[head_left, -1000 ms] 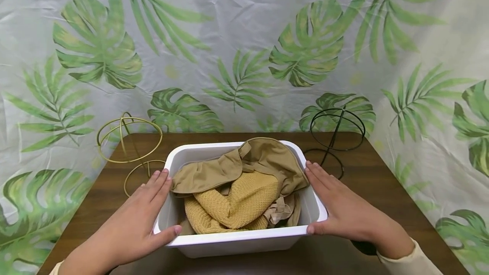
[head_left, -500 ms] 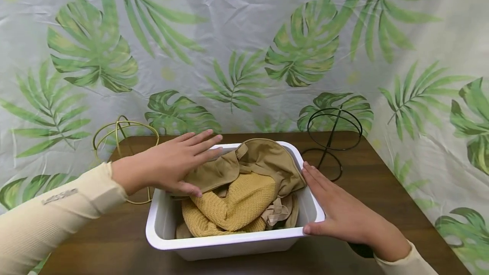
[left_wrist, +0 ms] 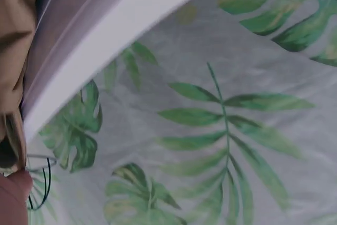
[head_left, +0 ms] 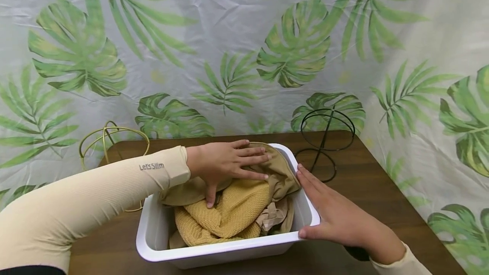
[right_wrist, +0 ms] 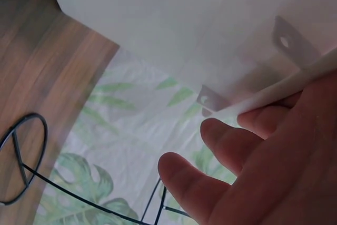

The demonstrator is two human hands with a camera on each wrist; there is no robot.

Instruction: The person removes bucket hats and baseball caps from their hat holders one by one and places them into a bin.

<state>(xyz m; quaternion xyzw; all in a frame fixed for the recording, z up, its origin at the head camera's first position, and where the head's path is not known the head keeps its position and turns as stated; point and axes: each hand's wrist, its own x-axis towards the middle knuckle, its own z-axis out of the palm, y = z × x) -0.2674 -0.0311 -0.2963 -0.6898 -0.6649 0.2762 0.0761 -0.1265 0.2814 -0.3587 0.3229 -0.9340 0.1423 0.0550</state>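
A white plastic bin [head_left: 221,249] holds a mustard knit fabric [head_left: 244,207], with a tan cloth piece with a stitched edge [head_left: 284,169] lying over its back part. My left hand [head_left: 229,160] rests on the tan cloth, fingers spread toward the right, thumb down over the knit. At the bin's right front corner is my right hand [head_left: 340,211], its thumb on the front rim and its straight fingers along the right side. Seen from the right wrist, the fingers [right_wrist: 184,177] reach along the rim's underside. The left wrist view catches only a fingertip beside the tan cloth [left_wrist: 13,51].
A gold wire stand [head_left: 111,133] is at the back left, partly behind the left sleeve [head_left: 114,181]. A black wire stand [head_left: 324,139] is behind the bin on the right. The brown wooden table [head_left: 366,173] ends at a leaf-print curtain [head_left: 229,24].
My left hand has left the bin's left rim and crossed rightward onto the tan cloth. My right hand keeps its place at the corner. The view has shifted slightly, moving the scene left.
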